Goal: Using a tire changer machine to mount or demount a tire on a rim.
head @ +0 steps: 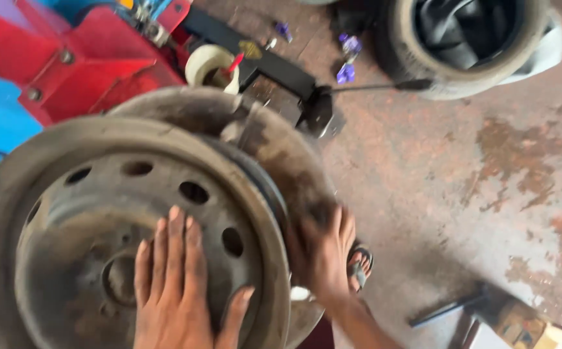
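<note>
A tyre workshop: stained concrete floor (475,168), red tyre-changing machine (80,58), bare steel wheel rim (67,213), spare tyre (468,45).

Soft, even daylight with faint shadows and no glare; motion blur smears the whole frame, worst at the right hand (323,249).

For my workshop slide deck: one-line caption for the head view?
Left hand flat on a dusty steel wheel rim, right hand gripping its edge.

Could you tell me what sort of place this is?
Most likely a tyre repair workshop: the left hand rests flat on a bare steel wheel rim, a red tyre-changing machine stands behind, and a loose tyre lies on the stained concrete floor.
</note>
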